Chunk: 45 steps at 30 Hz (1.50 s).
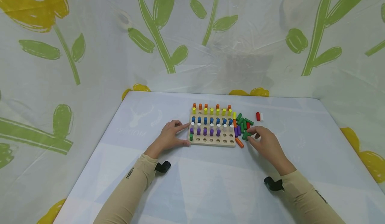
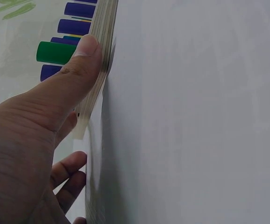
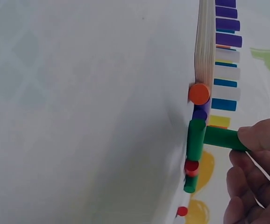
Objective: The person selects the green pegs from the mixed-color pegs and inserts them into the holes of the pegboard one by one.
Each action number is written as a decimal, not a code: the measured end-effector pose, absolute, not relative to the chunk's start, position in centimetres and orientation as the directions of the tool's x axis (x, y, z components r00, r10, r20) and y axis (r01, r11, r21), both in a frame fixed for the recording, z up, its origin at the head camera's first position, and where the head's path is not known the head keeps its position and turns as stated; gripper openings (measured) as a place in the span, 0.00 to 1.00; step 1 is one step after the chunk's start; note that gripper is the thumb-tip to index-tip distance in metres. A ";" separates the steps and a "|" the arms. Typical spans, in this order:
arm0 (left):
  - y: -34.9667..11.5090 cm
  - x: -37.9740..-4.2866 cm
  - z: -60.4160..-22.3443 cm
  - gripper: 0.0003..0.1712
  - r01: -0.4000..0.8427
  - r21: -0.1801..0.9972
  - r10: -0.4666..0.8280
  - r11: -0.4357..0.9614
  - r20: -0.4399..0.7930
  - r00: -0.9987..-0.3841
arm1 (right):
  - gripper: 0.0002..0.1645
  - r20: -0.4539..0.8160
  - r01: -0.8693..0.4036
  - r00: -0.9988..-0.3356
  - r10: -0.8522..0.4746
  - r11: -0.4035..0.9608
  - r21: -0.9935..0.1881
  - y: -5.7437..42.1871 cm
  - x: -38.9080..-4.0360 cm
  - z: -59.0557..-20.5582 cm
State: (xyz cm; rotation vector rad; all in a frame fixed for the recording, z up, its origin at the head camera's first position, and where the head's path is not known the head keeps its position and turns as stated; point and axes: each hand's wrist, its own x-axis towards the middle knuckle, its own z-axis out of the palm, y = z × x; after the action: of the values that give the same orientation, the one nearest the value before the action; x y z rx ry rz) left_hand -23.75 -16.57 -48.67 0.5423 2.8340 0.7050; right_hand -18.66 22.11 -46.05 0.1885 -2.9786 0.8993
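Observation:
A wooden pegboard (image 1: 212, 143) carries rows of upright orange, yellow, blue, white and purple pegs. One green peg (image 1: 191, 137) stands in its front-left hole. My left hand (image 1: 170, 136) rests against the board's left end, thumb at the front corner and index finger farther back along the side; in the left wrist view the thumb (image 2: 81, 60) presses on the board's edge. To the right of the board, my right hand (image 1: 267, 146) pinches a green peg (image 3: 223, 137) between thumb and fingers, over the loose pegs. A second green peg (image 3: 196, 140) stands out in front of it in the right wrist view.
Loose green pegs (image 1: 242, 127), purple pegs (image 1: 237, 130) and an orange peg (image 1: 239, 142) lie along the board's right side. Farther right are a red peg (image 1: 258, 116) and a white peg (image 1: 262, 117). A flower-printed curtain (image 1: 210, 67) stands behind the table (image 1: 195, 190).

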 end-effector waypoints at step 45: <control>-16.6 -23.8 -48.6 0.52 0.289 0.486 0.374 0.825 -0.087 -0.923 | 0.16 0.078 -0.178 -0.984 -0.163 0.806 -0.564 19.4 -18.8 -45.3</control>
State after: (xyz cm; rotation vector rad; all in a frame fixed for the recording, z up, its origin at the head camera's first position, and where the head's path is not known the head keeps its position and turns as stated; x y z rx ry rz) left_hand -23.78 -16.58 -48.64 0.5182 2.8286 0.7111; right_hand -18.76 19.38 -45.34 0.2795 -2.9612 0.9290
